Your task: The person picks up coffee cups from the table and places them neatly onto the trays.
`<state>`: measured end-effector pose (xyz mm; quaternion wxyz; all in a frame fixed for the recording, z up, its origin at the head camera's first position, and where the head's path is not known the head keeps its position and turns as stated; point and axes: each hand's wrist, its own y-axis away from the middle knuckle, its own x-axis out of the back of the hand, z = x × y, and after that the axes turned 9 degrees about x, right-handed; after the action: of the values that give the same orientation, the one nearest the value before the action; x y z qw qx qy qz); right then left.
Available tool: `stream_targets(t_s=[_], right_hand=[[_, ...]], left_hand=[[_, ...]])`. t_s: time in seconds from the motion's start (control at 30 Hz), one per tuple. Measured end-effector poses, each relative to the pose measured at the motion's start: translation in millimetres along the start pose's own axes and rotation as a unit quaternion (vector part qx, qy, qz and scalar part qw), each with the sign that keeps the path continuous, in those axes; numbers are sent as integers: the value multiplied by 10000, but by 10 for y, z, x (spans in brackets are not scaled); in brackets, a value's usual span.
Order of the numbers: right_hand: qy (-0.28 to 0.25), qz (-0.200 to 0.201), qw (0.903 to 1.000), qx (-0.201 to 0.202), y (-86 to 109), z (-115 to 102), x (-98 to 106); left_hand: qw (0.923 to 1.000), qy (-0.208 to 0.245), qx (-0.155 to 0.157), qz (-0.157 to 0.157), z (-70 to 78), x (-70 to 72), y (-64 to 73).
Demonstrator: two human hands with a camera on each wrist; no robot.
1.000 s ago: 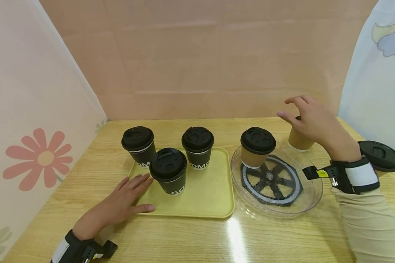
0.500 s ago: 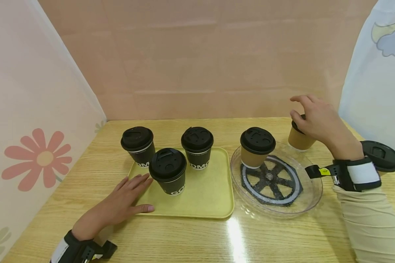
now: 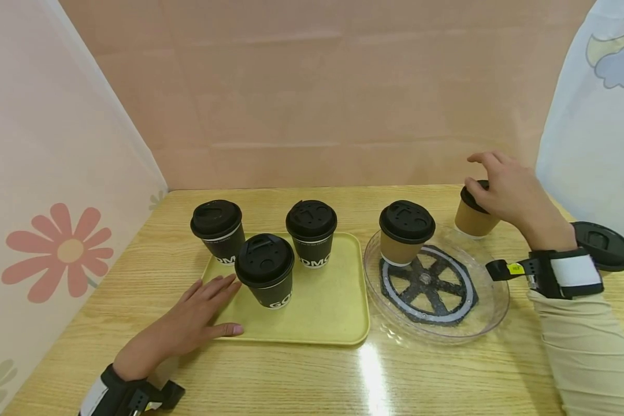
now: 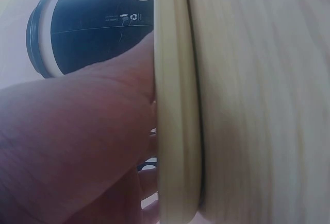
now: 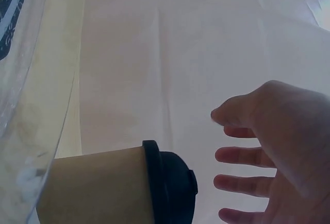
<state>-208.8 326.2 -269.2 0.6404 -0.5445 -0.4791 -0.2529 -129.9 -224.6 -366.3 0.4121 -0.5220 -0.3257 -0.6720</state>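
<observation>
My left hand (image 3: 195, 318) rests on the left edge of a yellow tray (image 3: 333, 318), fingers straight, beside the nearest black lidded coffee cup (image 3: 265, 271). Two more black coffee cups, a left one (image 3: 218, 231) and a right one (image 3: 312, 234), stand farther back at the tray. At the back right my right hand (image 3: 512, 193) is held over a brown coffee cup (image 3: 470, 221) with a black lid, hiding part of it. In the right wrist view a gap separates the fingers (image 5: 245, 183) from that cup's lid (image 5: 175, 188); they hold nothing.
A round clear plastic dish (image 3: 491, 326) with a black wheel-like base (image 3: 425, 306) lies right of the tray, another brown coffee cup (image 3: 397, 248) at its left side. A black-lidded cup (image 3: 603, 247) is partly hidden behind my right wrist. A draped wall (image 3: 333, 115) closes the back.
My right hand has shifted to the right above the back-right brown cup, leaving more of its lid showing. My left hand and the cups stay in place.
</observation>
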Motion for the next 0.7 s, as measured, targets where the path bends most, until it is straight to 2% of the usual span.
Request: stream_targets(t_s=[0.27, 0.7], right_hand=[[-40, -294, 9991, -315, 9, 48, -47], [-132, -665, 9960, -585, 63, 166, -152]], left_hand=[[10000, 39, 4, -32, 1, 0, 5], [9998, 168, 39, -35, 5, -16, -5]])
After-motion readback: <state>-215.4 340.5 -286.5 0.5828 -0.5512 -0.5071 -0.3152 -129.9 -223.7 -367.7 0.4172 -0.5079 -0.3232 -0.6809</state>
